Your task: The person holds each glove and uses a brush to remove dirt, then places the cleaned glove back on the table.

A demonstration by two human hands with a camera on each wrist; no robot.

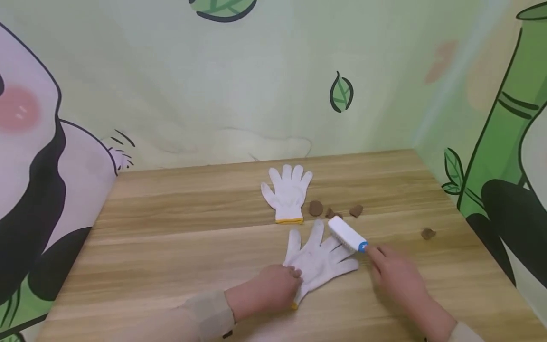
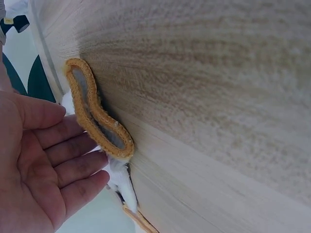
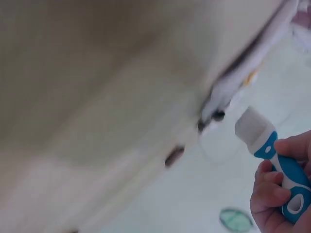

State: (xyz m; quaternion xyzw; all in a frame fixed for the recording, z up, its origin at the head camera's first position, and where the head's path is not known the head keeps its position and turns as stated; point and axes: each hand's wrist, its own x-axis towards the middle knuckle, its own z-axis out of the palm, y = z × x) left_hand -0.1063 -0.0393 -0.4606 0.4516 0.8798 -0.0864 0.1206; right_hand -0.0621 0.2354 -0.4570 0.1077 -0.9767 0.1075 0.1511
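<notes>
A white knit glove (image 1: 314, 266) with a yellow-edged cuff lies spread on the table, its fingers toward the back and right. My left hand (image 1: 275, 287) touches it near the cuff. In the left wrist view the fingers reach out almost straight beside the orange-yellow cuff (image 2: 127, 145). My right hand (image 1: 401, 278) grips the blue and white handle of a brush (image 1: 346, 232) with a white head. In the head view its bristles overlap the glove's fingers. The right wrist view shows fingers (image 3: 267, 194) curled round the handle.
A second white glove (image 1: 289, 194) lies flat behind the first. Several brown pieces lie to its right, among them a round one (image 1: 315, 208) and a broken one (image 1: 356, 211). Another brown piece (image 1: 428, 233) lies farther right. A printed wall backdrop (image 1: 273, 95) rises behind the wooden table (image 1: 171, 256).
</notes>
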